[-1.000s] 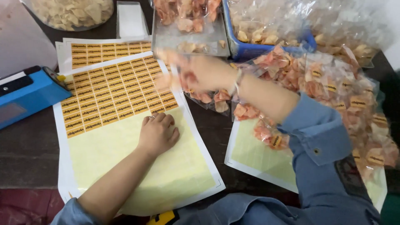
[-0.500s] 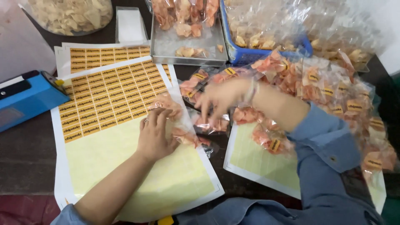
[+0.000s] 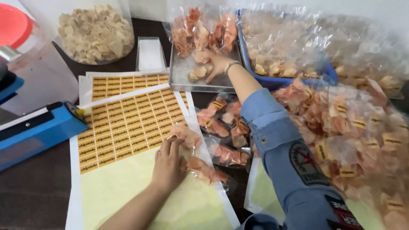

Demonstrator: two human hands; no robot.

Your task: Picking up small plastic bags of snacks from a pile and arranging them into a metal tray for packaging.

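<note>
sticker sheet (image 3: 123,127) left of snack bags (image 3: 226,127), tray (image 3: 204,83) behind

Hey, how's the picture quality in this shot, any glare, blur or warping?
Head view: bright, even light with soft shadows; white glare on the clear snack bags at top right; wide-lens bending at the edges, seen on the blue sealer; the left hand and right hand are fairly sharp, the sleeve close up slightly soft.
</note>
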